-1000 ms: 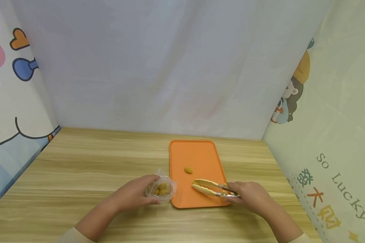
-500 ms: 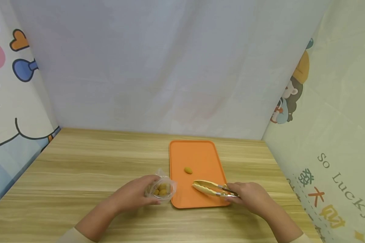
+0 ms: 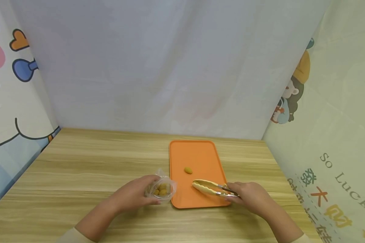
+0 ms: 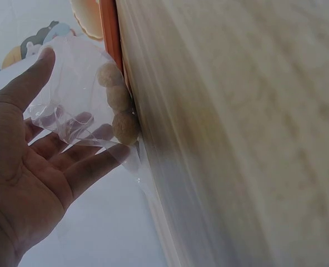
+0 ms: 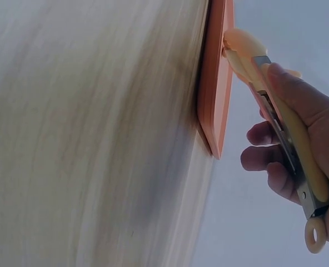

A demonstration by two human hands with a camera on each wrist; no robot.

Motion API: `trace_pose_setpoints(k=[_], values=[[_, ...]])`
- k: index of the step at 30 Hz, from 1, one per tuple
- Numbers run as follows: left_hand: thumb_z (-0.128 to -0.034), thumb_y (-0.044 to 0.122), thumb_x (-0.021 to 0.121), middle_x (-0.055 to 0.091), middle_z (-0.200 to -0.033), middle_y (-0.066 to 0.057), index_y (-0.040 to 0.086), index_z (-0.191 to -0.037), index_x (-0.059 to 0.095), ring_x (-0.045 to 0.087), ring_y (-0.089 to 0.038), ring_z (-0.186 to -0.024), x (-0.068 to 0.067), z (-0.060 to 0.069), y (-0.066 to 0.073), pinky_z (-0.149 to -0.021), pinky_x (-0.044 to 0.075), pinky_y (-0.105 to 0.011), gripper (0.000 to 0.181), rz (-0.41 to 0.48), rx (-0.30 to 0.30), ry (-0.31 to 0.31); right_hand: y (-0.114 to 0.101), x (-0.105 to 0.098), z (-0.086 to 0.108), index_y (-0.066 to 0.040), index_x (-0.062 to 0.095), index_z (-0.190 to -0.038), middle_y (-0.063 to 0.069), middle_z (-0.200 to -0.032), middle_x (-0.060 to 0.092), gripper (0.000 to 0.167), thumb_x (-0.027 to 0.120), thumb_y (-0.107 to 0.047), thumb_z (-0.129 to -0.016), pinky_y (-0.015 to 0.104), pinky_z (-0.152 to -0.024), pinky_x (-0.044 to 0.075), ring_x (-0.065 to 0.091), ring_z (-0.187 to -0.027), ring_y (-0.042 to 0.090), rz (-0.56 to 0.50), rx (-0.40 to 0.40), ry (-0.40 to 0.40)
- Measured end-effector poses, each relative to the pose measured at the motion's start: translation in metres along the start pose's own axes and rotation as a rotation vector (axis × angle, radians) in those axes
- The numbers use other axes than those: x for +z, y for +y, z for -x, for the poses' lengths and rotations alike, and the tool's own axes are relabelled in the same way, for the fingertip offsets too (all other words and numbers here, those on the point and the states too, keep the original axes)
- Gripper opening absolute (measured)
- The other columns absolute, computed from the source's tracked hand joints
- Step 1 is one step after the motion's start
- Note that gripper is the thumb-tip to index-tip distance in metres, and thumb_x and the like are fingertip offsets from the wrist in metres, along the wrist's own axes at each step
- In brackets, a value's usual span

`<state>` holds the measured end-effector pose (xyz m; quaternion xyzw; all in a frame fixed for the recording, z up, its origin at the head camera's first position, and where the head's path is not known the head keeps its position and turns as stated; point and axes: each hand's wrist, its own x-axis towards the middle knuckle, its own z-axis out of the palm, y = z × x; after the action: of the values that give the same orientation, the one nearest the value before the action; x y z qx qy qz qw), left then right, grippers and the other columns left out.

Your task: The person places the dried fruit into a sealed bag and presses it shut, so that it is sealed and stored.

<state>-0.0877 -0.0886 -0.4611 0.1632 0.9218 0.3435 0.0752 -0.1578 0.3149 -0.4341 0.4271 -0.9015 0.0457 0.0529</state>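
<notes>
One oval brown piece point(image 3: 188, 170) lies on the orange tray point(image 3: 197, 153), between the left grip point(image 3: 137, 191) and the right grip point(image 3: 250, 197), apart from both. One clear bag point(image 3: 173, 189) contains at least three rounded brown pieces point(image 3: 162, 192). The left grip holds the bag between widely parted thumb and fingers; the right grip curls round one pair of tongs point(image 3: 207, 187), tips slightly parted.

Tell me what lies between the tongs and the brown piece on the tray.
In the head view, only bare orange tray lies between the tongs and the brown piece.
</notes>
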Motion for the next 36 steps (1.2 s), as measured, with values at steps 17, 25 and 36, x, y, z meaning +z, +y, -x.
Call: trace_pose_setpoints(k=[17, 25, 36], values=[[-0.0778, 0.051, 0.078, 0.062, -0.123, 0.005, 0.021, -0.135, 0.053, 0.059, -0.011, -0.109, -0.0013, 0.0001, -0.0057, -0.095, 0.049, -0.041, 0.069, -0.011, 0.012, 0.008, -0.0012, 0.0051, -0.0048, -0.018, 0.06, -0.092, -0.018, -0.072, 0.055, 0.026, 0.07, -0.041, -0.088, 0.019, -0.049, 0.038, 0.039, -0.056, -0.003, 0.018, -0.041, 0.068], [-0.0779, 0.051, 0.078, 0.062, -0.124, 0.004, 0.02, -0.134, 0.053, 0.059, -0.012, -0.109, -0.0019, 0.0, -0.0048, -0.094, 0.049, -0.042, 0.069, 0.001, 0.008, 0.0, -0.0031, 0.0037, -0.0048, -0.018, 0.059, -0.092, -0.02, -0.071, 0.05, 0.027, 0.07, -0.042, -0.088, 0.017, -0.048, 0.034, 0.035, -0.055, -0.003, 0.02, -0.052, 0.1], [-0.0782, 0.051, 0.078, 0.062, -0.125, 0.004, 0.02, -0.136, 0.053, 0.059, -0.013, -0.111, -0.0019, -0.0002, -0.0041, -0.096, 0.049, -0.043, 0.07, 0.0, -0.002, -0.003, -0.0073, 0.0008, -0.0052, -0.017, 0.064, -0.101, -0.012, -0.083, 0.067, 0.029, 0.071, -0.042, -0.087, 0.02, -0.05, 0.042, 0.045, -0.056, -0.004, 0.024, -0.063, 0.125]])
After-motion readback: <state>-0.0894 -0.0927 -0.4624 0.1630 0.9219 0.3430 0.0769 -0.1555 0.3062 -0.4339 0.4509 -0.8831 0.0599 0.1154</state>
